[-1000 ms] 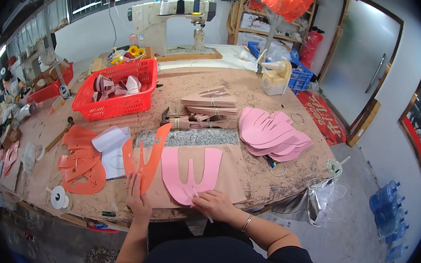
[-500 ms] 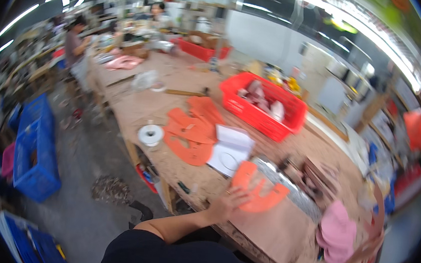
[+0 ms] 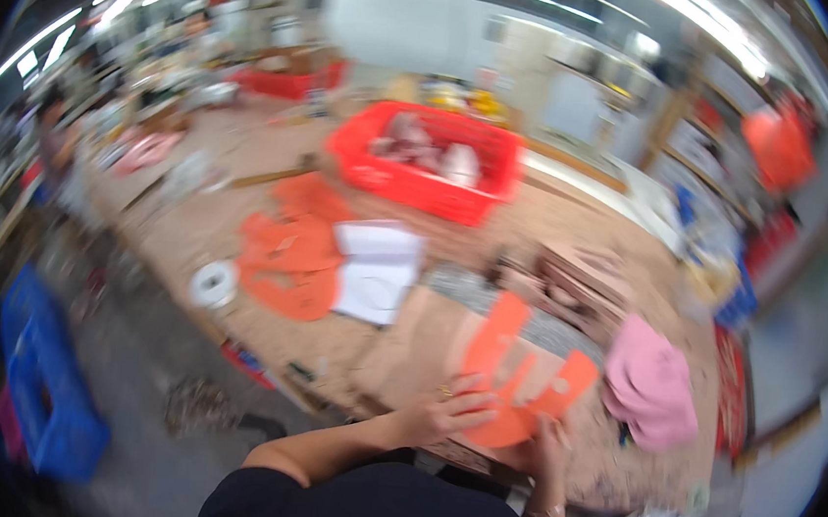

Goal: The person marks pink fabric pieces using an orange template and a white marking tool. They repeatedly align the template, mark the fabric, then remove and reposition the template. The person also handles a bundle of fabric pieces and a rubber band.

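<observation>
A flat orange pattern piece [image 3: 498, 425] with curved cut-outs lies tilted over a brownish-pink sheet [image 3: 421, 343] at the near edge of the worktable. My left hand [image 3: 450, 411] grips its left edge, fingers laid over the top. At its lower right edge, my right hand [image 3: 547, 449] pinches the same piece; part of the thumb and fingers is blurred. Beyond it is a crinkled silver sheet [image 3: 456, 284]. A stack of pink pieces [image 3: 651, 383] rests to the right of my right hand.
More orange pieces [image 3: 290, 265] lie left of a white paper [image 3: 369, 289]. A white spool [image 3: 214, 284] sits at the table's left edge. Behind stands a red basket [image 3: 411, 181] holding pinkish pieces. Brownish-pink pieces [image 3: 584, 283] are piled at right. A blue crate [image 3: 43, 393] stands on the floor.
My right hand has come in from the far right, where it was at a long brownish strip, to the orange piece. My view has turned rightward.
</observation>
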Action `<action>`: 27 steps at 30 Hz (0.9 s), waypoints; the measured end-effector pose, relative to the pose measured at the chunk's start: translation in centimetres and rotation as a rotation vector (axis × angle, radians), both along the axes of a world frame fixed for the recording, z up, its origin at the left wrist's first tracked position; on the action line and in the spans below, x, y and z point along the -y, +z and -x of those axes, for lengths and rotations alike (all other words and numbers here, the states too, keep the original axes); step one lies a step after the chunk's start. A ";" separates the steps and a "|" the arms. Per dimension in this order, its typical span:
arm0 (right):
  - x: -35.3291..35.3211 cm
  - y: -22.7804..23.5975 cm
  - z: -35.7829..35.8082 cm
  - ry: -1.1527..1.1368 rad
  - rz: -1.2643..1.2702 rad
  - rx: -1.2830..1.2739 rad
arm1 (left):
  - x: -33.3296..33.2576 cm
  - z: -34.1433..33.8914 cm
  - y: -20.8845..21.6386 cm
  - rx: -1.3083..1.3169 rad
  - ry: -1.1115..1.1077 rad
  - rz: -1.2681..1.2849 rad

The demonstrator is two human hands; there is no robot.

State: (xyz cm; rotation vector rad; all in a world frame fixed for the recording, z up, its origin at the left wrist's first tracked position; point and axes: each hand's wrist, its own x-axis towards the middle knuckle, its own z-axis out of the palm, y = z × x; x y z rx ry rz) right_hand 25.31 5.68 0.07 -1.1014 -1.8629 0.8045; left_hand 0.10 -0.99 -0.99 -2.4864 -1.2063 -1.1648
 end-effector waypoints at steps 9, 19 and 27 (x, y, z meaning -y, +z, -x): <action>1.2 -0.3 -3.2 -0.284 0.207 -0.622 | -5.9 3.2 4.4 -0.092 -0.285 0.455; 0.5 -1.2 -2.9 -0.352 0.085 -0.343 | -11.4 -6.5 6.5 -0.076 -0.426 0.494; -1.3 -1.2 -11.4 -0.723 -0.170 -0.663 | -12.4 -8.4 6.7 -0.226 -0.390 0.746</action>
